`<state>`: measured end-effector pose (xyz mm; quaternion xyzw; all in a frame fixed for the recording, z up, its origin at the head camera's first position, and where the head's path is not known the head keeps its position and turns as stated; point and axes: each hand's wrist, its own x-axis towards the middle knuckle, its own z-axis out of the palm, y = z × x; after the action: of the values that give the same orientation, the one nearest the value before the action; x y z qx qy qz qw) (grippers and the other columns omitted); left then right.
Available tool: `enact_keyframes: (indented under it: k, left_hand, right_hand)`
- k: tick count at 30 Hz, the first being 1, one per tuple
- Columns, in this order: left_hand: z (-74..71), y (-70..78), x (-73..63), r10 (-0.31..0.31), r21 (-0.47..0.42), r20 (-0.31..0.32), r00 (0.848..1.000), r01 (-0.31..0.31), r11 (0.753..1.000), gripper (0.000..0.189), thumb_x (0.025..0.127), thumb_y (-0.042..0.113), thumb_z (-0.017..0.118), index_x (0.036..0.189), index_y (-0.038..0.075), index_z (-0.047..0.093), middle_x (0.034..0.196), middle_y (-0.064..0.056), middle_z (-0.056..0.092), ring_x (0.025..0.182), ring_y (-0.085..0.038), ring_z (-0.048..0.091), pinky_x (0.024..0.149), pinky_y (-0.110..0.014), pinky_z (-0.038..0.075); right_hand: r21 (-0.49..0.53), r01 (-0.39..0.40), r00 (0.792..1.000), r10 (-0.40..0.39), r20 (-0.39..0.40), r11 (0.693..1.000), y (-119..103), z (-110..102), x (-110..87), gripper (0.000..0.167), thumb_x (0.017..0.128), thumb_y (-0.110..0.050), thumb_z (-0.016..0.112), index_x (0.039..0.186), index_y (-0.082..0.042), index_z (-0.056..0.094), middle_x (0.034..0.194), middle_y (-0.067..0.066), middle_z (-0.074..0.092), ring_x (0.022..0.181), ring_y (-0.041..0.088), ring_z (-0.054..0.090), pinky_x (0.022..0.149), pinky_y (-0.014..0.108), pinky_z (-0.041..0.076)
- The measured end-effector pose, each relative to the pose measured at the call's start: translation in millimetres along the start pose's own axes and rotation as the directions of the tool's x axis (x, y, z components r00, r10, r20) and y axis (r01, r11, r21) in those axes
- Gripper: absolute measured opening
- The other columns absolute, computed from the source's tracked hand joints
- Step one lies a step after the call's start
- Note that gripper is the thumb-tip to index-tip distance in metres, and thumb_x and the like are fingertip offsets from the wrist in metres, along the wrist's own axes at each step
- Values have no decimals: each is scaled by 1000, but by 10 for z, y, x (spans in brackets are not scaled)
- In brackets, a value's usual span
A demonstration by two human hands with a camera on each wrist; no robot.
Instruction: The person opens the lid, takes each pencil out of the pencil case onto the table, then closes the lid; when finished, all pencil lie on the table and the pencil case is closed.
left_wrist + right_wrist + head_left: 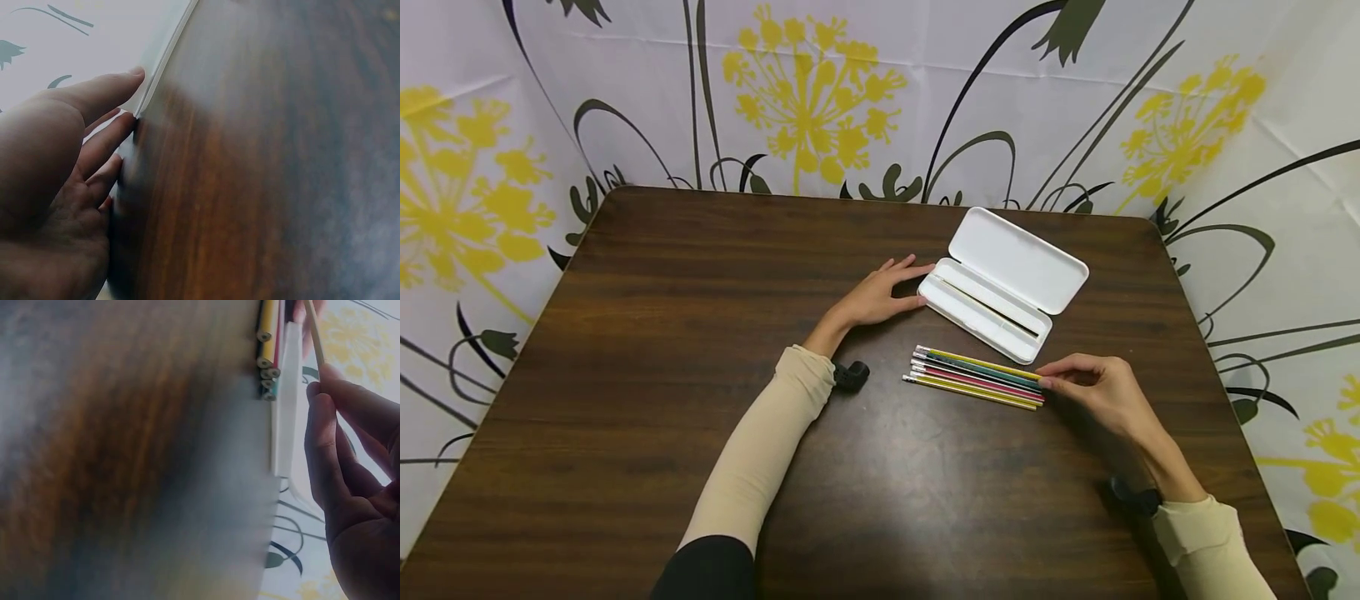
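Note:
A white pencil case (pixel 1000 333) lies opened out, its lid (pixel 1018 258) folded back towards the far edge of the table. One slim pencil (pixel 988 307) lies lengthwise inside. My left hand (pixel 880 293) touches the case's left end with thumb and fingertips, fingers fairly straight; the left wrist view shows the thumb against the case's edge (pixel 164 62). Between thumb and fingertips, my right hand (pixel 1105 392) pinches the end of a yellow pencil (pixel 315 337), tilted above a row of several pencils (pixel 970 389). Those are yellow, red, black and green, beside the case's near side.
The brown wooden table (pixel 662 333) stretches to the left and towards me. Behind it hangs a white cloth (pixel 647 67) with yellow flowers and dark stems. Black wrist devices (pixel 852 377) sit at both cuffs.

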<state>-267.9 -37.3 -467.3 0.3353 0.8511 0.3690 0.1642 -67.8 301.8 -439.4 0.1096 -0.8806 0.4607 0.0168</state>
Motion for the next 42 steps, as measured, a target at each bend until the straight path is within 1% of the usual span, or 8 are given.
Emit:
enact_keyframes:
  k: [7, 15, 18, 22, 26, 31, 37, 42]
  left_hand:
    - [-1, 11, 3, 0, -9, -1, 1000, 0, 1000, 61, 97, 40, 62, 152, 31, 38, 161, -7, 21, 147, -34, 4, 116, -50, 7]
    - [-3, -1, -2, -6, -9, -6, 1000, 6, 1000, 61, 96, 41, 62, 152, 32, 39, 160, -6, 21, 147, -34, 4, 116, -51, 7]
    - [-3, 4, -6, -10, -8, 0, 1000, 10, 1000, 61, 96, 43, 62, 152, 32, 38, 161, -6, 21, 147, -34, 3, 116, -51, 7]
    - [-5, 5, -6, -10, -12, -2, 1000, 10, 1000, 61, 96, 43, 61, 152, 32, 38, 161, -6, 21, 148, -33, 3, 116, -52, 7]
    - [-1, 5, -1, -5, -12, -6, 1000, 5, 1000, 61, 97, 42, 61, 152, 31, 39, 161, -7, 21, 147, -34, 4, 116, -52, 7]
    - [11, -17, 0, -3, -11, -3, 1000, 3, 1000, 61, 97, 42, 61, 152, 32, 38, 161, -6, 21, 148, -33, 4, 116, -52, 7]
    - [8, -4, -9, 21, -12, -8, 1000, -21, 1000, 61, 97, 40, 62, 152, 30, 39, 160, -8, 22, 147, -36, 5, 116, -52, 6]
    - [8, -6, -10, 19, -16, -11, 1000, -19, 1000, 60, 97, 39, 61, 152, 30, 39, 160, -8, 21, 147, -35, 5, 116, -52, 6]
  right_hand:
    - [-104, 29, 1000, -30, -7, 994, 49, 62, -28, 18, 79, -1, 80, 93, -12, 79, 88, -2, 73, 69, 13, 65, 60, 18, 51]
    - [-305, 133, 988, -149, -30, 943, 33, 117, -24, 20, 73, -3, 85, 89, -15, 80, 86, -9, 68, 73, 7, 62, 64, 22, 50]
    - [-321, 124, 987, -149, -57, 939, 11, 96, 2, 22, 73, -4, 86, 92, -14, 80, 85, -9, 69, 72, 7, 63, 63, 21, 49]
    - [-355, 80, 977, -145, -159, 932, -7, 45, 131, 19, 76, -6, 85, 94, -11, 79, 85, -4, 70, 72, 12, 65, 64, 17, 48]
    - [-412, 50, 967, -147, -208, 910, 6, 36, 330, 15, 80, -4, 82, 95, -5, 78, 86, 4, 69, 72, 18, 61, 64, 26, 46]
    - [-464, 50, 980, -134, -150, 885, 28, 88, 540, 14, 83, -3, 78, 97, -2, 78, 84, 10, 65, 76, 24, 55, 66, 40, 42]
    - [-528, 52, 990, -114, -85, 847, -3, 107, 641, 11, 81, -2, 79, 91, -2, 78, 81, 8, 62, 79, 25, 52, 66, 41, 43]
    - [-650, 36, 999, -54, -7, 759, -85, 99, 731, 6, 81, -5, 79, 87, -7, 79, 78, 5, 63, 77, 25, 52, 62, 43, 47]
